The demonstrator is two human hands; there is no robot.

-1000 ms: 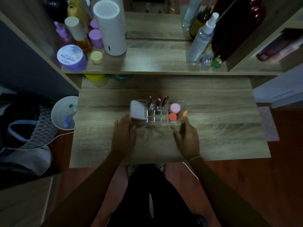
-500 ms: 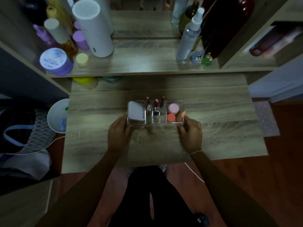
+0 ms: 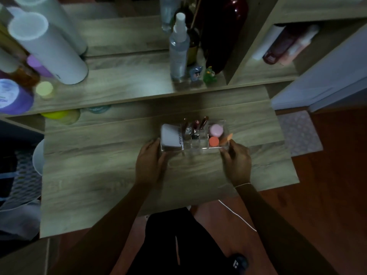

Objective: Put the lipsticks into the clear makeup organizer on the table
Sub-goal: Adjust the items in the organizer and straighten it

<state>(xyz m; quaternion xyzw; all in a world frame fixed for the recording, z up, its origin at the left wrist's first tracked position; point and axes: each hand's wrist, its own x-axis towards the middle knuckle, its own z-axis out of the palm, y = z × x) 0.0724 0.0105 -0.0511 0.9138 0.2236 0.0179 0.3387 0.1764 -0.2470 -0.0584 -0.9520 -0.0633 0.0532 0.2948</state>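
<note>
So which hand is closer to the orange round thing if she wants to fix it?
The right hand, probably. Its fingers sit at the organizer's right end, beside the orange round pot. The left hand is at the far end, by the white compact.

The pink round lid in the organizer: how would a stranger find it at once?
Find the clear organizer on the wooden table, between both hands. In its right section sits the pink round lid, behind the smaller orange round lid; it is paler and larger.
</note>
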